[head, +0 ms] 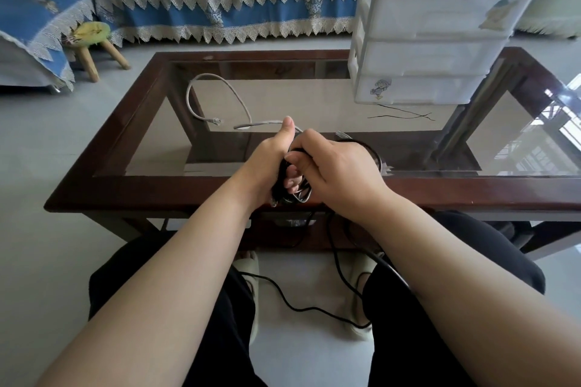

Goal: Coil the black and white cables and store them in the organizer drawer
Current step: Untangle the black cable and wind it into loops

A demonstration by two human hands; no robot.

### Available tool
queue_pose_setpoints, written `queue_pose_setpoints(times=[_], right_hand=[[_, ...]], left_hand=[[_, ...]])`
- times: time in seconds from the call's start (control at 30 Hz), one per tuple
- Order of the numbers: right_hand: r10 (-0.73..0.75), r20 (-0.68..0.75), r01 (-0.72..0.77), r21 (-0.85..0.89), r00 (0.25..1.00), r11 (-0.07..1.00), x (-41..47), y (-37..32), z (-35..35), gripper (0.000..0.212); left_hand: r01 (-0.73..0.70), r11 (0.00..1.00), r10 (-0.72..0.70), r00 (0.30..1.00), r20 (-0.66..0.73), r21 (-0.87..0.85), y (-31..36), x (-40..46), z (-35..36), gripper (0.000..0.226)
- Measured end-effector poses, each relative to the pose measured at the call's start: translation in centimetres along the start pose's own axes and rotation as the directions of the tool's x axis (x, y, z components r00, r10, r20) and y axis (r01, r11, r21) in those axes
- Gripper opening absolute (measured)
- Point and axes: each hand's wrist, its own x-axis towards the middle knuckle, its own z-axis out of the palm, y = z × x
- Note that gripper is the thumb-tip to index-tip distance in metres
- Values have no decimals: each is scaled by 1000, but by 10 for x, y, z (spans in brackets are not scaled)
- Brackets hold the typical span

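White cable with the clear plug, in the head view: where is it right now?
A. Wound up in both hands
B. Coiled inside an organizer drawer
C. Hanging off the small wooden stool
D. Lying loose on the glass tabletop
D: the white cable with the clear plug lies in an open loop on the glass tabletop, while both hands grip the black cable and the white plastic drawer organizer stays shut.

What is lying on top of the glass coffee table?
On the glass table: the white cable lying loose, the white drawer organizer, a thin black wire before it. The hands hide the glass beneath them.
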Motion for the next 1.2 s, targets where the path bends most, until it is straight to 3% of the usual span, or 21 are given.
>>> queue_pose_setpoints(times=[0.1,0.23,0.33,0.43,0.57,0.7,0.87,0.97,1.03,1.13,1.2], right_hand=[[94,-5,-94,-28,996,995,1,3,-2,37],[316,97,-311,-69,944,948,7,13,-10,41],[396,107,-392,-62,912,918,8,16,-9,41],[464,138,-474,50,875,879,9,20,-9,33],[434,234,-486,263,870,833,11,32,-14,19],[435,331,-522,250,837,815,9,40,-21,21],[474,380,-559,151,794,816,10,42,-24,35],[468,432,-574,153,771,804,13,43,-29,39],[449,486,-618,275,750,736,14,43,-35,33],[345,619,-694,505,706,513,13,52,-42,14],[258,671,-712,595,695,373,11,58,-46,24]], left_hand=[[-12,1000,11,996,84,14,-2,0,-1,71],[-12,998,1,985,172,62,-7,0,-1,87],[-15,1000,17,982,187,-13,-7,-3,4,74],[-30,999,37,982,186,-40,-7,-4,5,64],[-105,983,102,994,28,151,-10,-5,10,60],[-162,916,180,984,-15,367,-11,-4,10,71],[-160,938,139,986,90,308,-5,-9,7,72],[-132,974,93,974,205,184,-3,-14,3,67],[-135,985,104,959,264,104,-2,-17,1,61],[-167,984,149,963,226,59,1,-18,-4,52],[-165,986,162,963,213,-7,6,-17,-16,54]])
